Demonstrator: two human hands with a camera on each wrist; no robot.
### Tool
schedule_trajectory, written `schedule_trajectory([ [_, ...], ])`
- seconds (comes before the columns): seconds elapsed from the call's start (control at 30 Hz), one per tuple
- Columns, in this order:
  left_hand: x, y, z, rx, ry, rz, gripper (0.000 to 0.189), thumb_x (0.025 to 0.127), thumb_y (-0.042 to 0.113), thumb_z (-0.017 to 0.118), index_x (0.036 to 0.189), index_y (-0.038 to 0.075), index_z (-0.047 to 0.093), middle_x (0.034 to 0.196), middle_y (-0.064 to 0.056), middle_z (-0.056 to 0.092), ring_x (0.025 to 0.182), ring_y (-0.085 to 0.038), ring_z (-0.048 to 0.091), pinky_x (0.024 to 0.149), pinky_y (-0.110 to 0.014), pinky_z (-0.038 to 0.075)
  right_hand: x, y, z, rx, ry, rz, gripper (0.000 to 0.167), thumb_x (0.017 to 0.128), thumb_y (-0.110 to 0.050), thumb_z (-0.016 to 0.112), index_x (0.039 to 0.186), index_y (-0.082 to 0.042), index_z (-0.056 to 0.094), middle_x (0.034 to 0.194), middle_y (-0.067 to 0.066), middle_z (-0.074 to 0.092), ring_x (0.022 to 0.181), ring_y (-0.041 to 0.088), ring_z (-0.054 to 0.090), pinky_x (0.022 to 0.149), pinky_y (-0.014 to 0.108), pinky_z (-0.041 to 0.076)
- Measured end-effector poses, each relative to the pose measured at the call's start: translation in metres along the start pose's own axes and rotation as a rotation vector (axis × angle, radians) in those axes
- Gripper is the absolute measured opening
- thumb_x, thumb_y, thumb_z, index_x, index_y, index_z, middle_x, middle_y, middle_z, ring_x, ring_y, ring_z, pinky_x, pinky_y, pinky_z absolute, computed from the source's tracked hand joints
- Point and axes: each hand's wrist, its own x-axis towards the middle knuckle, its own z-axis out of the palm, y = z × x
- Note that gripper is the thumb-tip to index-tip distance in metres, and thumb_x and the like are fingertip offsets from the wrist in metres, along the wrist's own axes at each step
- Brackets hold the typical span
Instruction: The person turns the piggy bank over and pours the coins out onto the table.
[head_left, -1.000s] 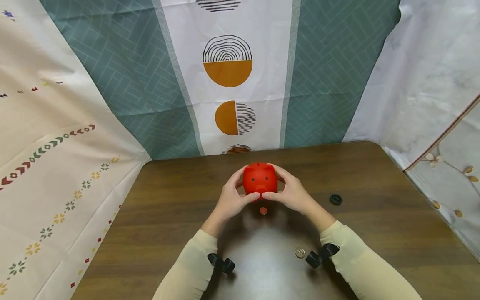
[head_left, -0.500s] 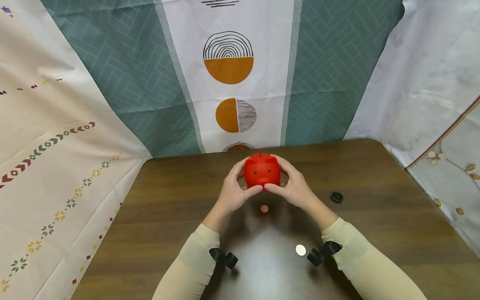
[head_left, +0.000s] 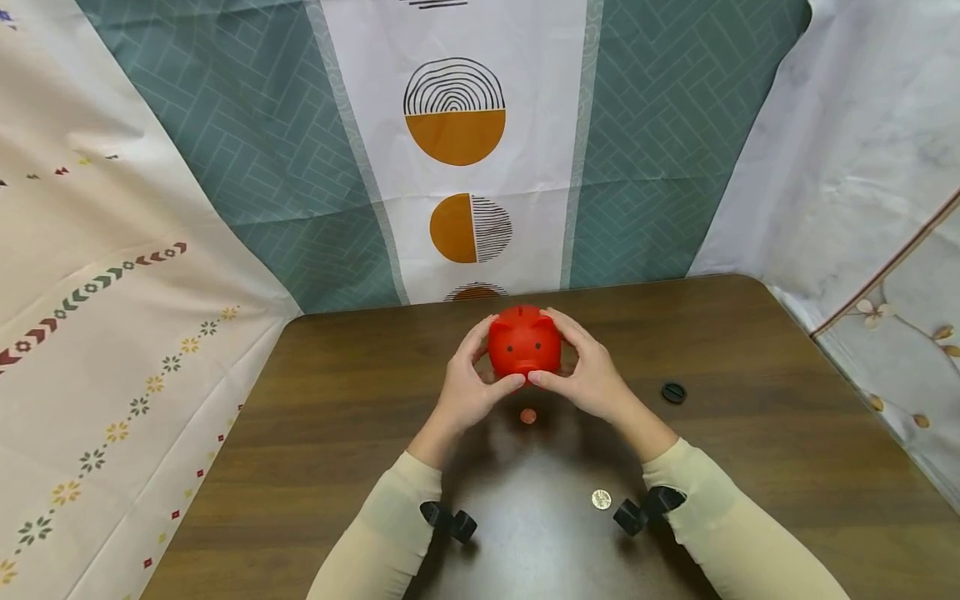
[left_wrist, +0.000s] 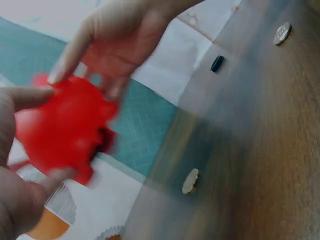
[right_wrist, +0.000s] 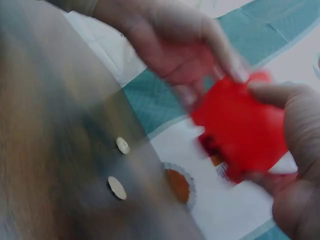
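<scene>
I hold the red piggy bank [head_left: 524, 343] up, fingers of my left hand [head_left: 465, 392] and right hand [head_left: 588, 382] curled round it; a copper coin [head_left: 528, 416] and a silver coin [head_left: 600, 499] already lie on the counter [head_left: 750, 467], its black plug [head_left: 672, 392] toward the right edge, so any more coins are left to come.

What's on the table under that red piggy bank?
A copper coin lies on the table just below the piggy bank, which both hands hold up. Its inside cannot be seen.

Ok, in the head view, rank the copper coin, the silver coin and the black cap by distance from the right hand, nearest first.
1. Copper coin: on the table just below the right hand, towards the person.
2. Black cap: out to the right of that hand.
3. Silver coin: nearer the person, beside the right sleeve.

Both hands grip the red piggy bank.
</scene>
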Motion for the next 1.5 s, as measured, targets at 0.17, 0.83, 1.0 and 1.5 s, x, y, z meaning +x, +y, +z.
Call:
schedule_trajectory([
  [0.17,0.005,0.012,-0.001,-0.003,-0.005,-0.014,0.074,0.079,0.005,0.077,0.144,0.006,0.041,0.144,-0.012,0.041,0.121,-0.035,0.048,0.081,-0.043,0.056,0.003,-0.006,-0.006,0.0,-0.008,0.008,0.079,0.079,-0.017,0.08,0.147,-0.017,0.04,0.15,0.002,0.037,0.128,0.031,0.044,0.08,0.044,0.056],
  [0.83,0.017,0.013,0.0,0.007,-0.012,0.023,0.074,0.078,0.003,0.076,0.143,0.005,0.041,0.146,-0.014,0.039,0.122,-0.034,0.048,0.082,-0.044,0.056,0.006,-0.029,-0.01,0.005,0.021,-0.006,0.075,0.079,-0.001,0.077,0.144,-0.001,0.039,0.148,0.015,0.038,0.126,0.035,0.045,0.082,0.047,0.055],
  [1.0,0.017,-0.017,0.0,0.004,-0.061,-0.241,0.074,0.081,0.017,0.077,0.146,0.018,0.04,0.138,-0.005,0.047,0.116,-0.033,0.05,0.077,-0.037,0.057,0.002,-0.02,-0.008,0.063,-0.064,0.239,0.076,0.084,-0.012,0.074,0.148,-0.005,0.033,0.141,0.016,0.046,0.122,0.038,0.046,0.08,0.042,0.056],
  [1.5,0.014,0.025,0.001,0.036,0.022,0.126,0.073,0.077,0.0,0.077,0.142,0.002,0.043,0.148,-0.012,0.038,0.124,-0.034,0.047,0.08,-0.047,0.055,0.007,-0.004,-0.008,-0.065,0.094,-0.121,0.082,0.076,-0.015,0.083,0.146,-0.02,0.042,0.149,-0.002,0.039,0.127,0.025,0.046,0.078,0.04,0.057],
])
